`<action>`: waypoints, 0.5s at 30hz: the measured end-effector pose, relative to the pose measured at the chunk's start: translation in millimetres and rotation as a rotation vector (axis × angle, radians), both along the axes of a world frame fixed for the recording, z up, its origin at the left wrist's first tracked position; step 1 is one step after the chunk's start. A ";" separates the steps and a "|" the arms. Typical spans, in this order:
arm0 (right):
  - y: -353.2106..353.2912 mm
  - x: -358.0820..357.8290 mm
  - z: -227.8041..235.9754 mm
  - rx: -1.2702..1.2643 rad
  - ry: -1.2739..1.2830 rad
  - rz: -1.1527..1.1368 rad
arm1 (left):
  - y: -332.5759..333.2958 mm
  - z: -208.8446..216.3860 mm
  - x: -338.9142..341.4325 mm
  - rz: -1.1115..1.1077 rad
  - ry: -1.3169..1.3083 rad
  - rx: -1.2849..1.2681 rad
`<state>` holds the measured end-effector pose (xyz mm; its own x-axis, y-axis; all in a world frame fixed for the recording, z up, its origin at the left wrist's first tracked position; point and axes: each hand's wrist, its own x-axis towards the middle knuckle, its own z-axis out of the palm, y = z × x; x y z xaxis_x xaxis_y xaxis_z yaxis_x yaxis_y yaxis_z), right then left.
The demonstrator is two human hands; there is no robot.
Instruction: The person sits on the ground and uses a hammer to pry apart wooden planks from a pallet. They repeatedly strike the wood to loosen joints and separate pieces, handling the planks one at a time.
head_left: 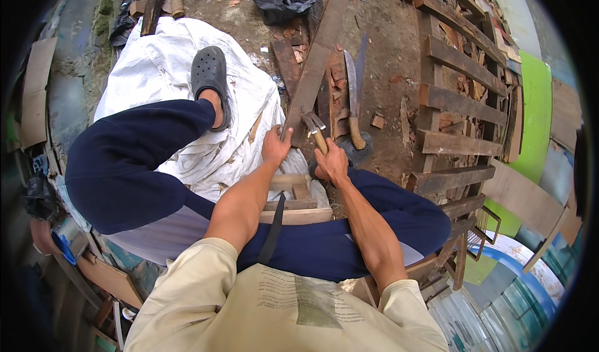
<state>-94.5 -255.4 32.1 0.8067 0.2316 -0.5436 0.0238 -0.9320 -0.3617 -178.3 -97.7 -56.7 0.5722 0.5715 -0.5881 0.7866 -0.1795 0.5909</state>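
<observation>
A long brown wooden plank slants away from me toward the top of the view. My left hand is closed on its near end, thumb along the edge. In my right hand is a claw hammer, gripped by its wooden handle. Its metal head, with two prongs showing, lies over the plank's near right edge; whether it touches the wood I cannot tell. To the right of the plank lies a machete with a wooden handle, a second bluish blade beside it.
White sacking spreads under my left leg, where a dark clog rests. A slatted wooden frame stands on the right. A black plastic bag lies at the far side. Wood scraps litter the dirt ground.
</observation>
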 end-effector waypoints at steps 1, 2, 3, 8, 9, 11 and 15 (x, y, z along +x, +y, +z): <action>-1.3 1.0 -1.4 0.055 -0.022 -0.019 | 0.5 0.3 -2.5 0.016 0.010 -0.030; -3.7 3.3 -2.4 0.109 -0.043 -0.038 | 1.2 0.5 -4.8 0.032 0.020 -0.060; -5.2 4.6 -2.4 0.160 -0.066 -0.059 | 1.1 2.1 -6.0 0.046 0.029 -0.093; 28.4 8.7 23.6 0.530 -0.199 -0.330 | 5.3 19.8 4.2 0.038 0.123 -0.176; 34.3 0.3 13.1 0.522 -0.245 -0.376 | 6.7 18.1 3.4 0.022 0.125 -0.166; 31.0 -6.6 -2.3 0.276 0.024 -0.439 | 10.1 14.2 3.7 0.002 0.134 -0.157; 22.2 -24.2 -17.6 0.126 0.067 -0.314 | 13.2 7.0 1.5 0.021 0.159 -0.203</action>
<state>-118.7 -233.1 14.5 0.8126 0.0465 -0.5810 -0.2846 -0.8382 -0.4652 -176.9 -84.5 -49.7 0.4525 0.4433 -0.7738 0.8748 -0.0524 0.4816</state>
